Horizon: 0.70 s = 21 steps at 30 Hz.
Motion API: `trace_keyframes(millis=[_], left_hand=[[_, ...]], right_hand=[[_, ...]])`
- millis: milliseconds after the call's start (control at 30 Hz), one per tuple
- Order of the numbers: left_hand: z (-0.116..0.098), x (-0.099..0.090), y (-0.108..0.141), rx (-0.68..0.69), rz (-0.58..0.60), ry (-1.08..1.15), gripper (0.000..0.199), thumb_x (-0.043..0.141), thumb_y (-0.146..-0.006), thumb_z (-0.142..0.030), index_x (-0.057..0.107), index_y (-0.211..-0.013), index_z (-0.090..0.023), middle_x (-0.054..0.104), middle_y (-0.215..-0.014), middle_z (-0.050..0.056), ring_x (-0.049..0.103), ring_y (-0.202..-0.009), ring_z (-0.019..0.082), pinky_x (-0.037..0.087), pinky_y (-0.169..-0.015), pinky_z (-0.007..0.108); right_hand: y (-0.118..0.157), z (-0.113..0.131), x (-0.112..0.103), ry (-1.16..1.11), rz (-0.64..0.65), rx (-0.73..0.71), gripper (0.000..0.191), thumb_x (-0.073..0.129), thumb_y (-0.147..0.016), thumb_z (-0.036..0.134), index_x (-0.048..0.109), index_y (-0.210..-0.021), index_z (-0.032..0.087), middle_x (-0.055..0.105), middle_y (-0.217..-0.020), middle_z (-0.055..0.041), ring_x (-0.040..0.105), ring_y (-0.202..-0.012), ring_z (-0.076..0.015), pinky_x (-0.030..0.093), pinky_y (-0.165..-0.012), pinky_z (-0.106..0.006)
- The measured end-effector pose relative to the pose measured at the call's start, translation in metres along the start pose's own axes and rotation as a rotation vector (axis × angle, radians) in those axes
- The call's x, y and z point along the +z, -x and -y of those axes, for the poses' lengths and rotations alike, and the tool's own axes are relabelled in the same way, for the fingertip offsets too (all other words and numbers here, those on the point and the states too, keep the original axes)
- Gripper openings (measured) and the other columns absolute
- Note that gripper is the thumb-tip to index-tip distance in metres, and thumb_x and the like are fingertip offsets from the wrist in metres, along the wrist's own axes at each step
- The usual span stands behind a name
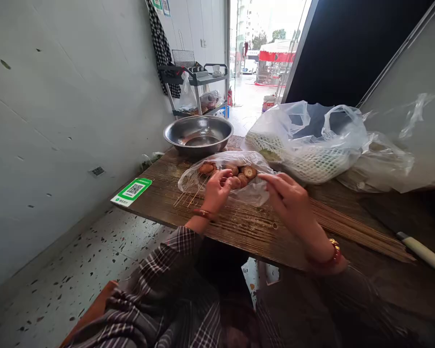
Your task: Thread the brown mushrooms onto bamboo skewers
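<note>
Shiitake-like brown mushrooms (249, 172) lie in a clear plastic bag (255, 197) on the wooden table. My left hand (217, 189) is closed at the bag's near side, its fingertips on a small brown mushroom (235, 182). To the right of the bag, my right hand (290, 197) is pinched, with thumb and forefinger pointing at the mushrooms; whatever sits between those fingers is too small to make out. Several thin sticks (192, 192) stick out from the bag's left end, where mushrooms (207, 167) sit at their far ends. A bundle of wooden skewers (358, 229) lies beyond my right wrist.
A steel basin (198, 134) stands behind the bag. White carrier bags (311, 145) with net-wrapped produce fill the back right. A knife with a pale handle (423, 252) lies at the right. A green QR card (132, 191) marks the table's left corner; a trolley (197, 79) stands beyond.
</note>
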<state>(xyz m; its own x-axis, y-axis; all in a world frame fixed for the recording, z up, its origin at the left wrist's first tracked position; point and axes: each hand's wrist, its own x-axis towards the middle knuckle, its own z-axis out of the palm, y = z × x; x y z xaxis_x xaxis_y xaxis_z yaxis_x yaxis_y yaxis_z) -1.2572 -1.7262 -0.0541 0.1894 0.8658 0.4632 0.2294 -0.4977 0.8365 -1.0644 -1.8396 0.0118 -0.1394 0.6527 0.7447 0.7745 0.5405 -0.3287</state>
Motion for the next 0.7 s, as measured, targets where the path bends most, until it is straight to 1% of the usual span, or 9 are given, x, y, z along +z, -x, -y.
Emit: trace_keyframes(millis=[67, 133, 167, 233, 300, 400, 533, 633, 700], left_hand=[[0.005, -0.009, -0.018, -0.044, 0.016, -0.059, 0.028, 0.058, -0.091, -0.026, 0.069, -0.113, -0.012, 0.074, -0.110, 0.015, 0.071, -0.091, 0.023, 0.058, -0.087, 0.039], [0.010, -0.011, -0.036, -0.067, 0.054, -0.103, 0.029, 0.059, -0.088, -0.023, 0.070, -0.112, -0.011, 0.073, -0.115, 0.017, 0.072, -0.092, 0.025, 0.058, -0.089, 0.042], [0.012, -0.010, -0.044, -0.069, 0.071, -0.107, 0.031, 0.060, -0.087, -0.022, 0.070, -0.114, -0.011, 0.073, -0.119, 0.018, 0.072, -0.095, 0.026, 0.058, -0.090, 0.043], [0.015, -0.007, -0.059, -0.065, 0.090, -0.089, 0.037, 0.061, -0.085, -0.021, 0.069, -0.119, -0.012, 0.071, -0.125, 0.018, 0.071, -0.104, 0.028, 0.058, -0.093, 0.044], [0.018, -0.002, -0.076, -0.064, 0.104, -0.054, 0.041, 0.062, -0.085, -0.023, 0.068, -0.124, -0.012, 0.071, -0.126, 0.017, 0.069, -0.115, 0.029, 0.057, -0.098, 0.043], [0.025, 0.007, -0.103, -0.092, 0.137, -0.004, 0.043, 0.060, -0.086, -0.023, 0.067, -0.127, -0.013, 0.073, -0.121, 0.015, 0.069, -0.115, 0.026, 0.054, -0.102, 0.040], [0.037, 0.023, -0.128, -0.145, 0.153, -0.016, 0.039, 0.058, -0.087, -0.023, 0.070, -0.123, -0.013, 0.075, -0.118, 0.013, 0.071, -0.107, 0.023, 0.054, -0.099, 0.035], [0.048, 0.032, -0.129, -0.158, 0.140, -0.069, 0.034, 0.059, -0.088, -0.028, 0.071, -0.117, -0.014, 0.076, -0.111, 0.012, 0.072, -0.099, 0.023, 0.055, -0.093, 0.035], [0.054, 0.034, -0.124, -0.103, 0.110, -0.113, 0.029, 0.060, -0.089, -0.033, 0.071, -0.110, -0.015, 0.075, -0.107, 0.012, 0.071, -0.097, 0.024, 0.055, -0.093, 0.037]], right_hand=[[-0.010, 0.004, 0.021, -0.127, 0.130, 0.020, 0.028, 0.049, -0.102, 0.019, 0.073, -0.116, 0.023, 0.075, -0.097, -0.0061, 0.072, -0.090, -0.0204, 0.057, -0.082, -0.034], [-0.016, -0.009, 0.042, -0.195, 0.220, 0.089, 0.026, 0.052, -0.099, 0.017, 0.075, -0.108, 0.022, 0.077, -0.092, -0.0046, 0.073, -0.083, -0.0192, 0.058, -0.081, -0.034], [-0.017, -0.019, 0.051, -0.205, 0.228, 0.139, 0.025, 0.053, -0.098, 0.017, 0.077, -0.105, 0.022, 0.077, -0.093, -0.0050, 0.073, -0.080, -0.0189, 0.059, -0.080, -0.034], [-0.019, -0.044, 0.061, -0.213, 0.168, 0.269, 0.026, 0.054, -0.097, 0.021, 0.078, -0.106, 0.021, 0.077, -0.106, -0.0086, 0.073, -0.075, -0.0187, 0.061, -0.077, -0.036], [-0.018, -0.069, 0.064, -0.251, 0.062, 0.428, 0.031, 0.052, -0.097, 0.028, 0.078, -0.112, 0.020, 0.071, -0.129, -0.0129, 0.074, -0.074, -0.0195, 0.063, -0.068, -0.036], [-0.010, -0.101, 0.065, -0.339, -0.042, 0.617, 0.039, 0.054, -0.093, 0.036, 0.078, -0.118, 0.019, 0.059, -0.148, -0.0147, 0.076, -0.081, -0.0241, 0.062, -0.052, -0.034], [0.006, -0.128, 0.075, -0.372, -0.027, 0.735, 0.038, 0.058, -0.086, 0.038, 0.082, -0.107, 0.017, 0.065, -0.142, -0.0149, 0.075, -0.078, -0.0246, 0.061, -0.046, -0.034], [0.014, -0.141, 0.084, -0.412, 0.003, 0.803, 0.033, 0.060, -0.084, 0.036, 0.083, -0.098, 0.017, 0.070, -0.135, -0.0128, 0.073, -0.073, -0.0209, 0.060, -0.046, -0.030], [0.016, -0.145, 0.086, -0.455, 0.004, 0.845, 0.030, 0.061, -0.084, 0.036, 0.083, -0.094, 0.018, 0.072, -0.131, -0.0115, 0.073, -0.071, -0.0189, 0.059, -0.046, -0.027]])
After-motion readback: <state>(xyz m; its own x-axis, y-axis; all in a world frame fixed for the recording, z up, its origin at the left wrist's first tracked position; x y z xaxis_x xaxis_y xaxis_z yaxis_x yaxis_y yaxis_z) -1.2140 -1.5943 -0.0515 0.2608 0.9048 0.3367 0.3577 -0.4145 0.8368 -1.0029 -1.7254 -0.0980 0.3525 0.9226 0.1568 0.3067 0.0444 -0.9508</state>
